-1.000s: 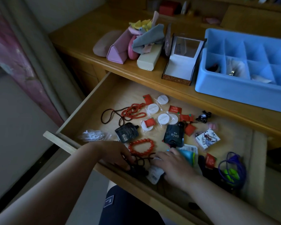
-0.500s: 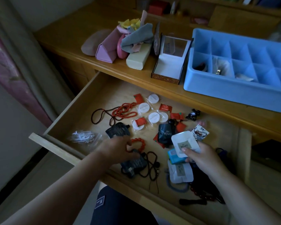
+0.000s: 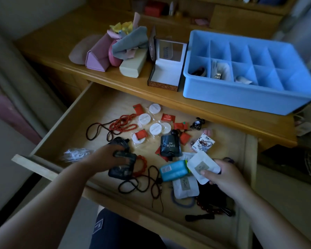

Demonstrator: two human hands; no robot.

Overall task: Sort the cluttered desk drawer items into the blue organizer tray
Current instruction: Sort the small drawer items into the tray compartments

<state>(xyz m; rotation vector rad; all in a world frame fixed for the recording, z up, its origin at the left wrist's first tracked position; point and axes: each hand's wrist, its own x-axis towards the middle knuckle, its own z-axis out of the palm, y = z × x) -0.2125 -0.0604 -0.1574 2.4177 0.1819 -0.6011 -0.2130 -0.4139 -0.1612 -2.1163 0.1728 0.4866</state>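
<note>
The open wooden drawer (image 3: 65, 121) holds a jumble of small things: red bead strings (image 3: 123, 124), round white packets (image 3: 144, 119), red sachets (image 3: 167, 117), a black pouch (image 3: 170, 145) and black cords (image 3: 144, 184). My left hand (image 3: 108, 157) grips a dark pouch (image 3: 123, 166) lying beside a red bead bracelet (image 3: 142, 165). My right hand (image 3: 223, 174) pinches a white sachet (image 3: 201, 166) lifted over a teal packet (image 3: 174, 170); another white sachet (image 3: 185, 186) lies below. The blue organizer tray (image 3: 241, 97) stands on the desk at the right, with small items in three front compartments.
On the desk left of the tray stand an open white-lined box (image 3: 166, 72), a cream case (image 3: 132, 66), pink cases (image 3: 97, 58) and a grey cloth (image 3: 131, 42). A clear bag of white bits (image 3: 75, 154) lies at the drawer's left front. Dark beads (image 3: 210, 207) lie under my right wrist.
My left hand has closed round the dark pouch near the bracelet. My right hand has lowered the white sachet a little toward the drawer's right front.
</note>
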